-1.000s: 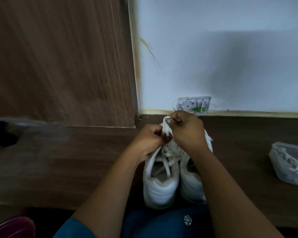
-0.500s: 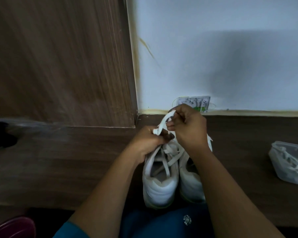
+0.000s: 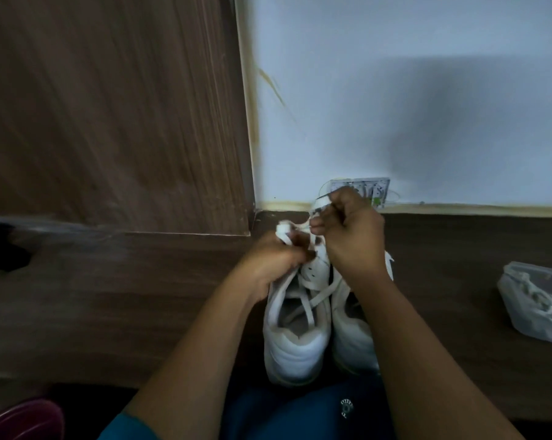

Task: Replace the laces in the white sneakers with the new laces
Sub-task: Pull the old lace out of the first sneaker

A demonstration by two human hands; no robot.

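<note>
The two white sneakers (image 3: 319, 341) stand upright on their soles at the near edge of the dark wooden worktop (image 3: 141, 296), side by side and touching. Their long axis runs straight away from the person: heels toward the lap, toes toward the wall (image 3: 395, 90).

Both hands work above the tongue of the sneaker on the person's left. The left hand (image 3: 274, 258) is curled round a bunched part of the white lace (image 3: 312, 300). The right hand (image 3: 354, 239) pinches the free end of it and lifts it up and away. Lower down, the lace crosses loosely over the shoe's opening, so this looks like an old lace being drawn out. A clear pouch (image 3: 535, 306) with a coil of laces in it lies well apart on the right.

The risks come from the pull itself. A sharp tug could catch the lace tip in an eyelet. The sneaker could then be dragged forward or tipped against its neighbour, since neither hand pins it down. The heels sit right at the worktop's edge, so a jolt backward could drop a shoe into the lap. The raised lace end is also close to an open wall plate (image 3: 376, 188) with loose wires, where it could snag.
</note>
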